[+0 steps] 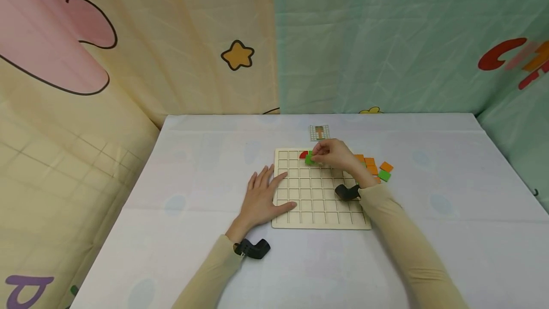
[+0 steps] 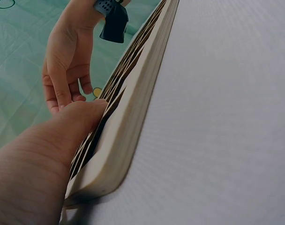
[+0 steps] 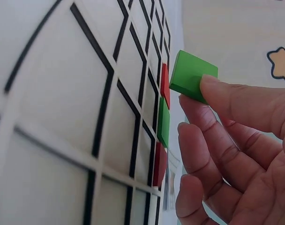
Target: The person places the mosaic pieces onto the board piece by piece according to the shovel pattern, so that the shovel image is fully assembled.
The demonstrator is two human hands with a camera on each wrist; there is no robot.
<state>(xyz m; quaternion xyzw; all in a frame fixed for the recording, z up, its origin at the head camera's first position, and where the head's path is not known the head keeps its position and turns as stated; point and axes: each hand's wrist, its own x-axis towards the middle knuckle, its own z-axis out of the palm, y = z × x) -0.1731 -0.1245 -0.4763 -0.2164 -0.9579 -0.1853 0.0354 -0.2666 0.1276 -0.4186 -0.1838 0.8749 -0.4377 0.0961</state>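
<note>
My right hand (image 1: 335, 154) pinches a green square tile (image 3: 190, 71) between thumb and forefinger, above the far edge of a pale wooden grid board (image 1: 317, 206). The held tile is tilted and apart from the board in the right wrist view. In the board's far row sit a red piece (image 3: 165, 84), a green tile (image 3: 163, 123) and a dark red piece (image 3: 159, 164). My left hand (image 1: 259, 198) lies at the board's left edge with fingers spread. Its thumb (image 2: 81, 117) rests over the rim in the left wrist view.
Several orange tiles (image 1: 371, 169) lie right of the board, partly hidden by the right arm. A loose green tile (image 1: 384, 175) is beside them. Behind the board lies a small printed grid card (image 1: 319, 132). Patterned curtains (image 1: 373, 37) stand beyond the white table (image 1: 206, 166).
</note>
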